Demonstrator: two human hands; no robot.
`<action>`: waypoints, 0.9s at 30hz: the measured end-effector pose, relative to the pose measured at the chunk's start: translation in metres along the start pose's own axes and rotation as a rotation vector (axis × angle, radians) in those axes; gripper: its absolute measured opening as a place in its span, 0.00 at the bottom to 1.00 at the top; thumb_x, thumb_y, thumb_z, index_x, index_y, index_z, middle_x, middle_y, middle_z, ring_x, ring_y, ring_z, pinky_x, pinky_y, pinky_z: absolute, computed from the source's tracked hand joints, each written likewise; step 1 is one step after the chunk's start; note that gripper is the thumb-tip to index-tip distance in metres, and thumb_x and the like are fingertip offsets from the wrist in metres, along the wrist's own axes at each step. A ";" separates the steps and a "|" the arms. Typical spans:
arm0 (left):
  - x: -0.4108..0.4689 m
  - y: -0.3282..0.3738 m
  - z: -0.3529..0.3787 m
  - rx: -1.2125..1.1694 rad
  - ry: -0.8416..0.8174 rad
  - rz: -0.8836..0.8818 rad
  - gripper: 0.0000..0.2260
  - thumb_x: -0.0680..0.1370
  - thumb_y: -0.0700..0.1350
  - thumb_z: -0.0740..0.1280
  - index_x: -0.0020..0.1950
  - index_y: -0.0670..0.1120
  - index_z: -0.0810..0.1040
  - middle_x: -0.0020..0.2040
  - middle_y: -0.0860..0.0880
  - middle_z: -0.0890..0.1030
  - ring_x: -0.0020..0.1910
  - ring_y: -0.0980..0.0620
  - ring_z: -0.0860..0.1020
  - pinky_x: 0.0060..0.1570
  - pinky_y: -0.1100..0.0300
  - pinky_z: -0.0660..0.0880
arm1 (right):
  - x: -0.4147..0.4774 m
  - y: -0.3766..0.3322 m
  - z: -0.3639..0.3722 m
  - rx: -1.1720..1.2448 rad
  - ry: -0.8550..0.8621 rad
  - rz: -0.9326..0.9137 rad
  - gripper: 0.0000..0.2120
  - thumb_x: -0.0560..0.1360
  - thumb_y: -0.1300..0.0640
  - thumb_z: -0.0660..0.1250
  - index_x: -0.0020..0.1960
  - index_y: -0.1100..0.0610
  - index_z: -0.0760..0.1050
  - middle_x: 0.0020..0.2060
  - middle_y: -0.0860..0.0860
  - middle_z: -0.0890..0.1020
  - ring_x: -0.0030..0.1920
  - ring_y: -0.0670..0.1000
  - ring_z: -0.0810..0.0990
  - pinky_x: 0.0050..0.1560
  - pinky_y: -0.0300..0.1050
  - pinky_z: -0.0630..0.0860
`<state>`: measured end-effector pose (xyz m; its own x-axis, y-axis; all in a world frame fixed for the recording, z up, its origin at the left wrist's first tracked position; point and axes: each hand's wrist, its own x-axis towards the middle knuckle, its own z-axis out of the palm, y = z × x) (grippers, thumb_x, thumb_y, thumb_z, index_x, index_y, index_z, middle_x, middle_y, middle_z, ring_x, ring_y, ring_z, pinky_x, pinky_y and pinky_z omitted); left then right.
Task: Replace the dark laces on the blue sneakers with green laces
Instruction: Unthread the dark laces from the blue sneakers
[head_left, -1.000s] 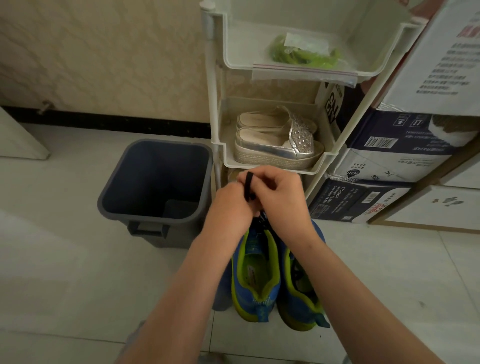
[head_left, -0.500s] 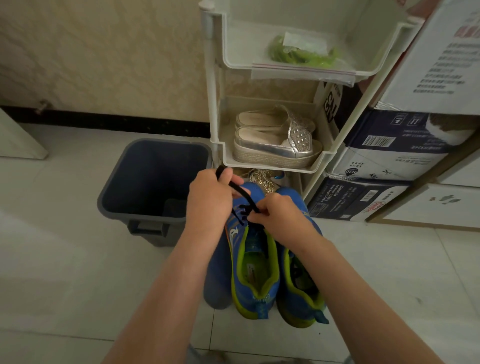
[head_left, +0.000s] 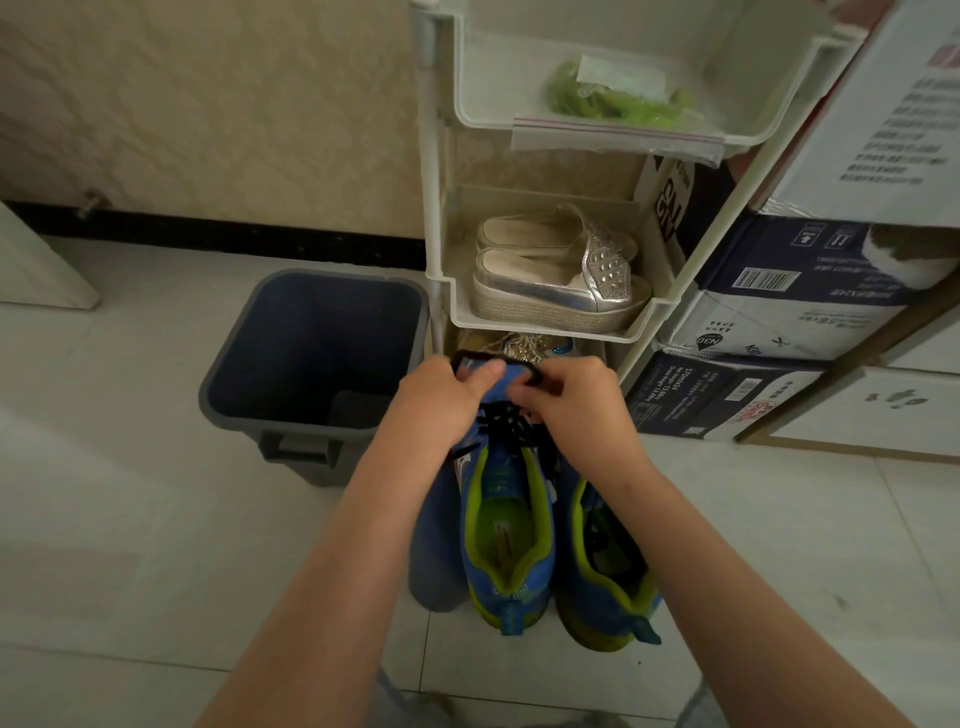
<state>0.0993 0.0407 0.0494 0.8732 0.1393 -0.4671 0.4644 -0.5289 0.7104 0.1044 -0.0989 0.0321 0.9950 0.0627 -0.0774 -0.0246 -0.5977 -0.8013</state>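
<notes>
The dark lace (head_left: 531, 375) arches in a loop just above the middle of the frame, over the toe end of the sneaker (head_left: 506, 525) we are working on. Below the loop it crosses back and forth through that shoe's eyelets. Both ends of the loop are gripped: our left hand (head_left: 441, 395) curls its fingers round the left side, and our right hand (head_left: 582, 405) pinches the right side between thumb and fingers. We cannot tell which row of eyelets the loop comes from, since our hands hide it. The second sneaker (head_left: 605, 577) stands just beside the first, to its right, with both heels toward the bottom of the frame. We judge the step in hand to be drawing the old lace out of this first shoe, so the task looks to be at an early stage. To do it well, we should free one crossing at a time and pull along the line of each eyelet rather than yanking upward. Keeping the two sides even will stop the tips snagging, and the shoe must be held down, or it will lift with the lace. Outward from here, the bin (head_left: 332, 275) sits near on the left, handy for the old lace. The green laces (head_left: 618, 104) lie bagged on the top shelf of the rack (head_left: 431, 208), in the upper right of the frame. They are well apart from our hands and untouched.
</notes>
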 end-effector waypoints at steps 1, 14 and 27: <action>-0.001 0.000 0.000 0.054 -0.053 0.003 0.21 0.76 0.56 0.65 0.61 0.42 0.75 0.56 0.44 0.80 0.55 0.46 0.78 0.55 0.53 0.74 | -0.001 -0.002 0.001 0.068 0.013 0.009 0.04 0.74 0.60 0.70 0.44 0.60 0.81 0.33 0.51 0.80 0.36 0.48 0.78 0.40 0.43 0.76; 0.010 -0.026 0.027 0.323 -0.213 -0.134 0.25 0.69 0.48 0.76 0.60 0.38 0.75 0.58 0.41 0.78 0.57 0.44 0.78 0.55 0.52 0.74 | -0.001 0.009 0.010 0.117 -0.095 0.109 0.03 0.75 0.62 0.68 0.46 0.62 0.80 0.33 0.53 0.81 0.32 0.46 0.79 0.39 0.42 0.80; 0.012 -0.032 0.032 0.504 -0.293 -0.039 0.14 0.72 0.41 0.70 0.33 0.44 0.66 0.34 0.48 0.69 0.34 0.52 0.70 0.29 0.62 0.65 | 0.015 0.017 0.006 0.203 0.116 0.200 0.05 0.76 0.66 0.63 0.51 0.60 0.73 0.47 0.56 0.81 0.50 0.55 0.80 0.51 0.45 0.75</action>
<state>0.0903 0.0324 0.0046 0.7460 -0.0331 -0.6652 0.3045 -0.8713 0.3849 0.1180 -0.1035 0.0134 0.9726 -0.1389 -0.1865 -0.2282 -0.4161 -0.8802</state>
